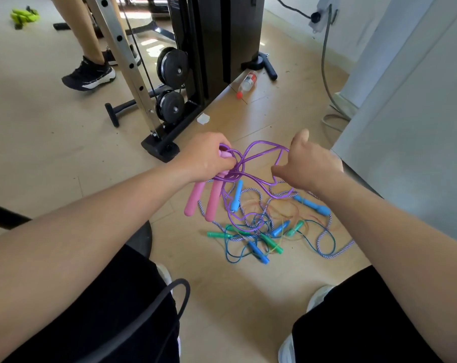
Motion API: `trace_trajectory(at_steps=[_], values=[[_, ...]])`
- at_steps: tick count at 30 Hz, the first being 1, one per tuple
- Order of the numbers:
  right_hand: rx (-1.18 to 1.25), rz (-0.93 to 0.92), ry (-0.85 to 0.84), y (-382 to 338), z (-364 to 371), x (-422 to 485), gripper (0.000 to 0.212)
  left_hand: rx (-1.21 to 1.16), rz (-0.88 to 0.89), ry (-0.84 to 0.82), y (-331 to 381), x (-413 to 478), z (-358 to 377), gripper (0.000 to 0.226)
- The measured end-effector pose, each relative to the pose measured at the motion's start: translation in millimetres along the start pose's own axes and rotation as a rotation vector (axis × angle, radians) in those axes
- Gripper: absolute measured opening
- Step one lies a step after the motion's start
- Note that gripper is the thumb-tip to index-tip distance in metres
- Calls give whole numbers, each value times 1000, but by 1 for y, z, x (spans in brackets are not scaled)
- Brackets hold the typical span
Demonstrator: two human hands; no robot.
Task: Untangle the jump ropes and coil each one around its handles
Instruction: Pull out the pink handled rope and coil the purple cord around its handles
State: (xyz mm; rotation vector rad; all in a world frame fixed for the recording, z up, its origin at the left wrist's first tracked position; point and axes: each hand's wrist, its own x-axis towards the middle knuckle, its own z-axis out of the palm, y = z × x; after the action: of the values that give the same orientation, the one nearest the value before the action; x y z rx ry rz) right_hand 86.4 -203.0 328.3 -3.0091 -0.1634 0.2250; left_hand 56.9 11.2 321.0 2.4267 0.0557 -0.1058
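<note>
My left hand (206, 159) grips the tops of two pink handles (203, 199), which hang down side by side. Loops of the purple rope (258, 153) run from them across to my right hand (309, 163), whose fingers curl round a strand. More purple rope trails down into a tangle on the floor (261, 226) of striped, blue and thin coloured ropes. In that heap lie two light blue handles (312, 204), smaller blue handles (258, 251) and green handles (271, 242).
A black weight machine (185, 82) with a metal upright stands just beyond my hands. A clear bottle (247, 83) lies on the floor behind. Another person's leg and black shoe (89, 74) are at far left. A white cabinet (410, 127) fills the right.
</note>
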Motion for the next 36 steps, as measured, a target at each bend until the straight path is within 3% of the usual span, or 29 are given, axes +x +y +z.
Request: trace_trajectory(at_steps=[3,7,11,15,19,21,24,28,31,36], values=[[211,-243,-13,-9,-3,-7,20,23,-33,25,2,0,-2,12],[223,-459,-74,-21,12,-21,30,50,-10,31,8,-3,2,16],[291,-437,-200,-23,16,-15,32,104,26,17,7,-4,9,25],[353,-391,-112,-4,0,-5,43,307,36,16,-16,-1,4,28],[278,-353,-184,26,-1,2,51,318,0,24,-32,2,-8,30],[242,-327,-255,31,1,2,41,318,6,20,-31,1,-6,29],[383,-278,-496,25,7,0,25,286,2,16,-26,1,1,27],[590,-295,-577,0,16,-7,38,253,28,37,-8,2,12,26],[524,-335,-530,-17,22,-10,37,249,52,45,2,0,21,22],[378,-377,-246,-22,19,-5,51,308,106,48,-3,3,20,22]])
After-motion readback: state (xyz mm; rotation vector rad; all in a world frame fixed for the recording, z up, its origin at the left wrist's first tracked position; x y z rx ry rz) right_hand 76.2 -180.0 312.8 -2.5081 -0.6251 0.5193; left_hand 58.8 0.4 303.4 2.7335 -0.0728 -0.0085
